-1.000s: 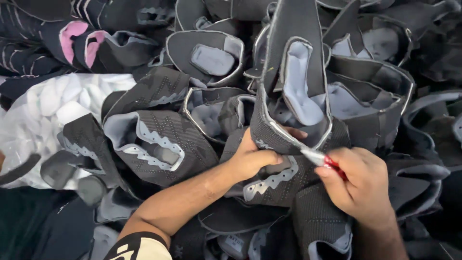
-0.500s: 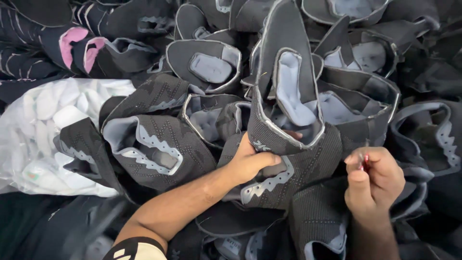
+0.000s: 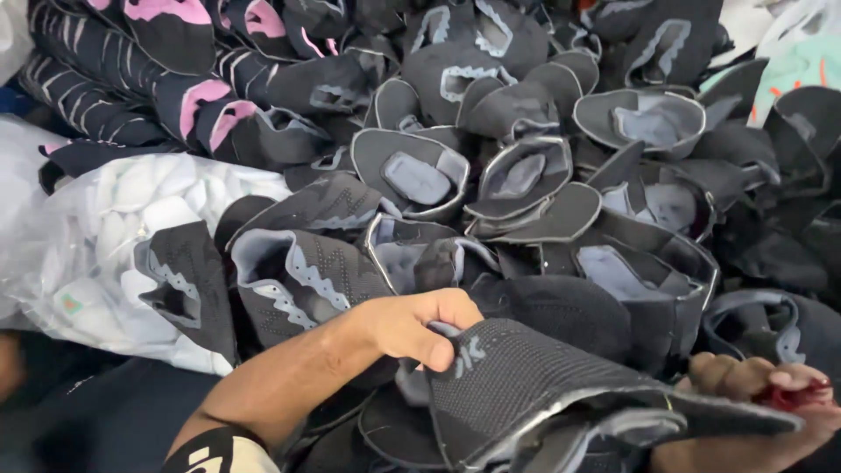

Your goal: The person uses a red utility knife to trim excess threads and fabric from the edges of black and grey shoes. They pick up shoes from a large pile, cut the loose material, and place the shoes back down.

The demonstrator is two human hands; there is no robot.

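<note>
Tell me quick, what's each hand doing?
Left hand: closed, gripping the black shoe upper.
Right hand: closed around a small red tool.

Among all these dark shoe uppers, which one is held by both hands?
The black mesh upper at the bottom, nearest the camera. The left hand grips its left end and the right hand its right end; the other uppers lie untouched in the pile.

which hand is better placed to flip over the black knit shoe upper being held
Left, probably. The left hand already pinches the near edge of the black knit shoe upper, fingers curled over it. The right hand is mostly hidden behind the upper and clutches a small red tool.
</note>
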